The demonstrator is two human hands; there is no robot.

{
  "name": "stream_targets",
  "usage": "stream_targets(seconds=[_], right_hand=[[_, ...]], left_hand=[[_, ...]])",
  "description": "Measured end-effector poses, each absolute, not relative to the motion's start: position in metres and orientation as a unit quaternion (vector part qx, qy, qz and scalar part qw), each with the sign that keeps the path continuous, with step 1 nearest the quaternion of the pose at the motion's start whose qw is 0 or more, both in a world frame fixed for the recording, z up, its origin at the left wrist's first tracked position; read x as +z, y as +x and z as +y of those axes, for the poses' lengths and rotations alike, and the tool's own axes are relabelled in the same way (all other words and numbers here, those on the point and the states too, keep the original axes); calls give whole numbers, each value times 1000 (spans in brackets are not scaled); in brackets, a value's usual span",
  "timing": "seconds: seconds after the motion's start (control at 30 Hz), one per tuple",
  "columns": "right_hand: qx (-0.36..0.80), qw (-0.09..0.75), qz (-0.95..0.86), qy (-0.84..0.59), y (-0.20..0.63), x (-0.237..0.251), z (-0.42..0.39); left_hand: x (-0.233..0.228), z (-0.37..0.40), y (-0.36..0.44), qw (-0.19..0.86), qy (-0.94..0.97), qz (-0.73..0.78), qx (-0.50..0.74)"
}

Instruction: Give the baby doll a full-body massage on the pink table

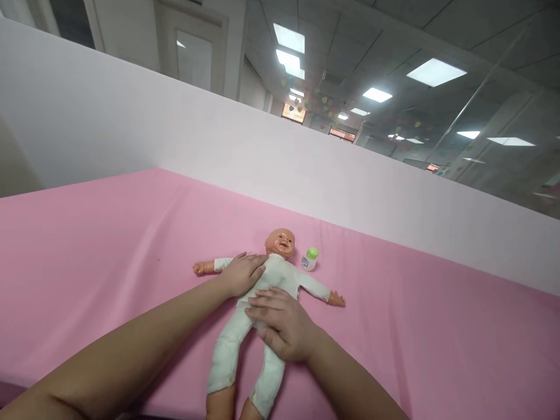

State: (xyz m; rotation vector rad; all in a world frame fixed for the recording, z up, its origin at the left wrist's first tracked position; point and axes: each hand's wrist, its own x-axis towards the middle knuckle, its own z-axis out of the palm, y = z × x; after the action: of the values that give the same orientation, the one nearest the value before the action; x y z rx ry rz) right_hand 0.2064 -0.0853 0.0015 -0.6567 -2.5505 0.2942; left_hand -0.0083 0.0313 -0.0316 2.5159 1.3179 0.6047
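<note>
A doll (280,273) with a glossy, rounded head and a white, cloth-like body lay face-up on a smooth, lightly creased pink sheet (394,315). The left hand (245,274) rested flat on its upper chest, the right hand (284,325) over its belly, both unclenched. A small, rounded, translucent bottle (308,262) with a green cap (312,253) was just beside its head

Head-mounted camera: sits above the leg end of the doll (280,274), faces forward and down at close range; its wide field spans from the pink sheet (437,326) to the ceiling (371,35)
</note>
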Motion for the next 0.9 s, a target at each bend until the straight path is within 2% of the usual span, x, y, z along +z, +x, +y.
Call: stream_targets(seconds=[0.17, 0.5, 0.57, 0.73, 0.9], right_hand=[[92, 189, -922, -327, 206, -12, -76], [38, 248, -818, -517, 245, -36, -28], [7, 223, -807, -546, 253, -37, -29], [-64, 87, -744, -660, 288, -41, -40], [-55, 79, -703, -705, 329, -39, -47]], left_hand=[[-35, 33, -8, 113, 865, 438, 217], [-40, 31, -6, 60, 863, 441, 240], [-41, 29, -11, 38, 863, 452, 224], [-46, 21, -33, -28, 855, 483, 186], [-47, 22, -61, -54, 823, 538, 171]])
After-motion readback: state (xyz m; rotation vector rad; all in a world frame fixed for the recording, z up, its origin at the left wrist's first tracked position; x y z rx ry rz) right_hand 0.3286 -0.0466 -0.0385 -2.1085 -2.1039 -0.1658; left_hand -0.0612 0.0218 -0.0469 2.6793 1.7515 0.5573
